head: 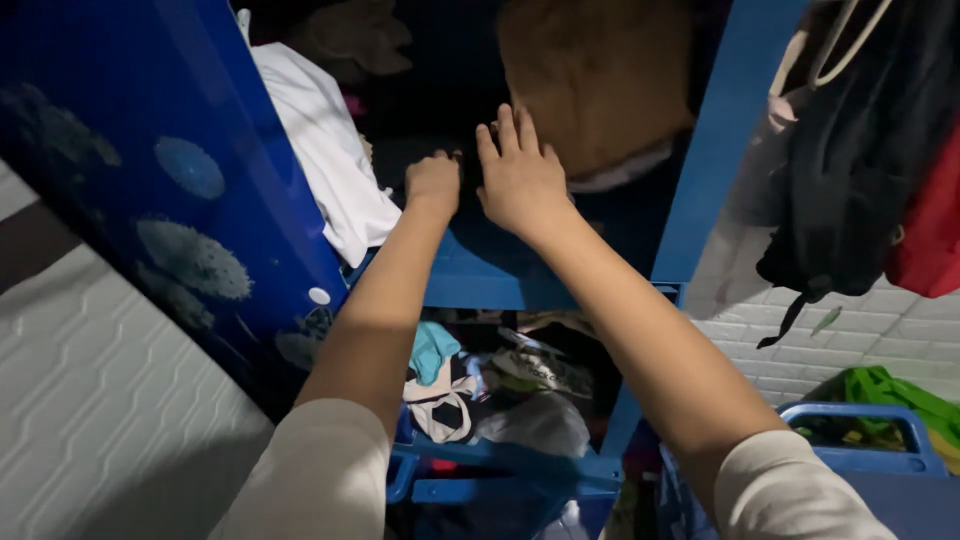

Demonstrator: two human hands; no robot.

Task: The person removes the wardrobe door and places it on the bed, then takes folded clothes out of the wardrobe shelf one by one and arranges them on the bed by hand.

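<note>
In the head view, both arms reach forward into an open blue wardrobe, whose door, patterned with pale round shapes, swings out on the left. The left hand is curled into a loose fist with the knuckles up, resting on a dark garment that lies at the back of the upper shelf; whether the fingers actually grip the cloth cannot be told, since they are folded under and the spot is dim. The right hand lies just beside it, flat and spread, fingers pointing into the cupboard, its palm pressed down on the same dark cloth and its fingertips close to a brown folded bundle stacked behind. The two hands are near each other but not touching.

A white garment hangs over the left end of the upper shelf, just left of the left hand. Below the shelf, the lower compartment holds a jumble of clothes, among them a teal piece and pale crumpled fabric.

To the right of the wardrobe, a black bag and a red item hang against a white tiled wall. Lower right stands a blue plastic basket with green cloth at its far edge.
</note>
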